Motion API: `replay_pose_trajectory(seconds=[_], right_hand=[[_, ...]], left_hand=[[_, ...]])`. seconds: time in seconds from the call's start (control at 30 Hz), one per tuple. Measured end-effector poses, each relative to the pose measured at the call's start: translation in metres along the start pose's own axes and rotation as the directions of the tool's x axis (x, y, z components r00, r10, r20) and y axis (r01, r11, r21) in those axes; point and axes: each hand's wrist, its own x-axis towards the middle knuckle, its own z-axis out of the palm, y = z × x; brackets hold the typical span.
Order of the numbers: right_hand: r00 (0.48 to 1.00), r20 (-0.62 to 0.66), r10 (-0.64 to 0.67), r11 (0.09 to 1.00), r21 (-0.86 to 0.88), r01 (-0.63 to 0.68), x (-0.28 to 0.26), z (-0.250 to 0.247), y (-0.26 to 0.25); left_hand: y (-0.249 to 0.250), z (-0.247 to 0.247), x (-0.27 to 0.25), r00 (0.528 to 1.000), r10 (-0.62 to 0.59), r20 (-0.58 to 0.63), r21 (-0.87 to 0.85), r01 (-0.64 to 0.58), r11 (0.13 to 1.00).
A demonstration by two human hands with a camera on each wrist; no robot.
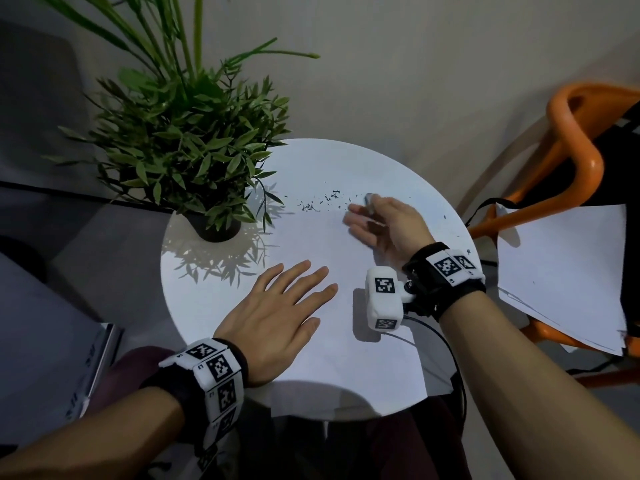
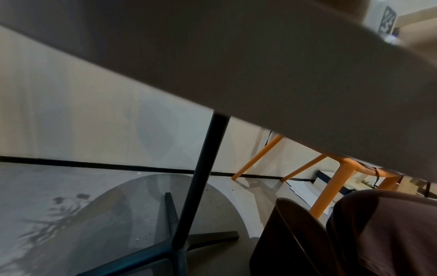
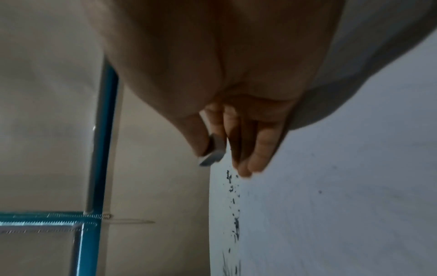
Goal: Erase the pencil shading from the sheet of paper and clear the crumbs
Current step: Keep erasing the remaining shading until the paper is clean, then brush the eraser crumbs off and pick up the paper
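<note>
The head view looks steeply down on the round table [image 1: 214, 306] from above its near edge. The left wrist view sits below that table's rim, close under its underside [image 2: 260, 74], facing past the black table leg [image 2: 203, 177] toward the wall and floor. The right wrist view hangs close above the tabletop [image 3: 343, 186], looking along the right hand [image 3: 236, 112] toward the table's far edge. Head and right wrist views share the crumbs [image 1: 322, 200] there.
</note>
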Motion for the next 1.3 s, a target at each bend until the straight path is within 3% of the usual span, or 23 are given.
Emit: replay_pose_trajectory(seconds=[0.07,0.13,0.17,0.3,0.4,0.5,0.57,0.6,0.67,0.73,0.77,0.8,0.87,1.07,1.1,1.13,1.2,1.23,1.3], right_hand=[[0.998,-0.055,-0.007,0.999,-0.037,0.005,0.002,0.0,0.001],[0.963,-0.203,-0.176,0.977,-0.159,0.145,0.003,-0.008,-0.006],[0.951,-0.206,-0.229,0.962,-0.195,0.189,-0.004,-0.012,-0.011],[0.98,-0.103,-0.17,0.98,-0.121,0.157,-0.063,-0.031,-0.01],[0.987,-0.097,-0.127,0.991,-0.057,0.122,-0.097,-0.049,0.021],[0.976,-0.145,-0.161,0.983,0.063,0.171,-0.105,-0.052,0.051],[0.967,-0.166,-0.191,0.974,0.09,0.208,-0.106,-0.051,0.056],[0.967,-0.165,-0.194,0.973,0.095,0.211,-0.106,-0.051,0.057],[0.968,-0.165,-0.19,0.973,0.1,0.208,-0.106,-0.051,0.056],[0.971,-0.164,-0.172,0.977,0.1,0.19,-0.107,-0.052,0.055],[0.975,-0.162,-0.155,0.979,0.11,0.173,-0.107,-0.054,0.054],[0.979,-0.154,-0.136,0.979,0.134,0.157,-0.109,-0.056,0.053],[0.987,-0.135,-0.089,0.973,0.202,0.116,-0.113,-0.06,0.05],[0.993,-0.111,-0.028,0.924,0.376,0.068,-0.121,-0.067,0.045],[0.993,-0.113,-0.024,0.912,0.404,0.068,-0.121,-0.068,0.046],[0.993,-0.116,-0.025,0.901,0.428,0.073,-0.121,-0.068,0.046],[0.993,-0.113,-0.027,0.877,0.474,0.078,-0.121,-0.07,0.047],[0.994,-0.104,-0.022,0.86,0.506,0.071,-0.122,-0.071,0.046],[0.996,-0.085,0.007,0.808,0.588,0.045,-0.123,-0.075,0.043]], left_hand=[[0.001,0.0,-0.001,1.0,0.0,-0.004,-0.01,0.0,1.0],[0.001,0.001,-0.002,1.0,-0.004,-0.016,-0.036,0.003,0.999],[0.001,0.001,-0.002,1.0,-0.007,-0.022,-0.049,0.006,0.999],[0.0,0.001,-0.002,0.998,-0.006,-0.061,-0.097,0.0,0.995],[0.0,0.002,-0.003,0.992,-0.021,-0.121,-0.215,-0.006,0.977],[0.003,-0.004,-0.005,0.965,-0.151,-0.213,-0.382,0.06,0.922],[0.009,-0.014,-0.004,0.922,-0.292,-0.255,-0.361,0.189,0.913],[0.01,-0.02,-0.002,0.888,-0.401,-0.226,-0.384,0.297,0.874],[0.011,-0.032,0.005,0.767,-0.638,-0.069,-0.532,0.512,0.674],[0.008,-0.042,0.014,0.634,-0.767,0.099,-0.677,0.608,0.415],[0.008,-0.045,0.019,0.59,-0.794,0.146,-0.726,0.609,0.319],[0.009,-0.049,0.023,0.561,-0.809,0.175,-0.756,0.603,0.255],[0.012,-0.055,0.031,0.526,-0.826,0.203,-0.76,0.617,0.206],[0.007,-0.057,0.047,0.474,-0.812,0.34,-0.771,0.635,0.049],[0.006,-0.057,0.047,0.484,-0.804,0.345,-0.781,0.623,0.04],[0.008,-0.06,0.048,0.508,-0.796,0.329,-0.768,0.635,0.087],[0.013,-0.069,0.047,0.575,-0.778,0.254,-0.684,0.675,0.276],[0.015,-0.073,0.048,0.625,-0.757,0.191,-0.618,0.675,0.402],[0.022,-0.095,0.048,0.705,-0.703,0.098,-0.505,0.644,0.575]])
